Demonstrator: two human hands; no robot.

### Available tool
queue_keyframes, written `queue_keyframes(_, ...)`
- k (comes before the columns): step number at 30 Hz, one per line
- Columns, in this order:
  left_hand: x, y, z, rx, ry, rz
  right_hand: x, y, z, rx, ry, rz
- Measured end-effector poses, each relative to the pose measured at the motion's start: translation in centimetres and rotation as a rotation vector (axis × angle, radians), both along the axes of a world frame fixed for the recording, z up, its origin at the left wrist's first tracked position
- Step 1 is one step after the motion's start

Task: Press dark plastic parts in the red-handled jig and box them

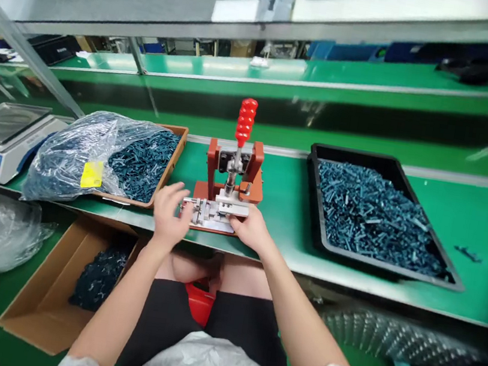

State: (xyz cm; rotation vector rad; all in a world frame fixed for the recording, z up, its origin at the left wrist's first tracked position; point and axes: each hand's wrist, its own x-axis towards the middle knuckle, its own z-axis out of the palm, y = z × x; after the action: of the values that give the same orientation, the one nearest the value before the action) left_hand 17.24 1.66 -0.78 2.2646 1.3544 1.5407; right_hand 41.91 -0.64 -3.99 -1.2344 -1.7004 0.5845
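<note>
A toggle clamp press [233, 169] with an upright red ribbed handle [245, 124] stands on the green bench in front of me. At its base is a metal fixture [212, 212] with a sliding block. My left hand [171, 215] is beside the fixture's left end, its fingers apart and slightly blurred, with nothing seen in them. At the right end, my right hand [252, 228] has its thumb and fingers closed around the fixture's metal block [234, 208]. Whether a small part sits inside the fixture I cannot make out.
Left of the press, a brown tray [178, 152] holds dark teal parts under a plastic bag [80, 148]. A black tray [318, 218] of similar parts stands right. A scale [0, 136] is far left. Below sits a cardboard box [46, 294]; a shelf [158, 19] spans above.
</note>
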Motion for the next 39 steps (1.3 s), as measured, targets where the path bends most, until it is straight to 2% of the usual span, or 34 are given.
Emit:
queue_keyframes(2,-0.5,1.7,0.1,-0.094,-0.221,0.071,-0.1,-0.1,0.2,-0.017,0.018,-0.009)
queue_keyframes(4,0.7,3.2,0.2,-0.211,-0.279,0.021,-0.1,-0.3,0.5,-0.049,0.042,-0.015)
queue_keyframes(6,3.0,3.7,0.3,-0.282,-0.136,-0.079,0.0,-0.4,0.7,-0.063,0.059,-0.017)
queue_keyframes(9,6.1,2.6,0.7,-0.335,0.142,-0.151,0.6,-0.5,0.8,-0.112,0.088,-0.008)
queue_keyframes(12,6.6,1.7,0.8,-0.373,0.177,-0.164,1.4,-0.1,0.3,-0.219,0.125,-0.014)
queue_keyframes(15,5.7,2.0,0.3,-0.426,0.042,-0.202,1.8,0.7,-0.2,-0.279,0.141,0.016)
queue_keyframes(18,5.3,3.6,0.5,-0.495,-0.242,-0.257,1.7,1.2,-0.1,-0.302,0.162,0.044)
queue_keyframes(19,5.4,4.2,1.1,-0.491,-0.338,-0.259,1.7,1.3,0.1,-0.309,0.172,0.051)
queue_keyframes(21,6.2,5.3,3.5,-0.408,-0.473,-0.233,1.5,1.3,0.8,-0.325,0.189,0.065)
queue_keyframes(24,8.3,5.5,9.1,-0.209,-0.564,-0.29,1.6,1.1,1.7,-0.331,0.159,0.067)
queue_keyframes(27,10.3,3.6,14.5,-0.157,-0.576,-0.479,2.0,1.0,1.8,-0.326,0.097,0.027)
queue_keyframes(29,11.1,1.5,16.1,-0.168,-0.514,-0.551,2.1,0.9,1.7,-0.331,0.082,0.008)
queue_keyframes(31,11.5,-0.5,16.0,-0.117,-0.415,-0.515,1.9,0.9,1.6,-0.338,0.073,0.001)
queue_keyframes(34,11.6,-2.5,13.7,0.075,-0.297,-0.407,1.5,0.8,1.8,-0.349,0.056,0.003)
queue_keyframes(37,11.2,-2.8,11.9,0.181,-0.256,-0.399,1.3,0.7,1.9,-0.354,0.064,0.015)
queue_keyframes(39,11.1,-2.1,12.1,0.223,-0.208,-0.403,1.5,0.8,1.8,-0.35,0.087,0.036)
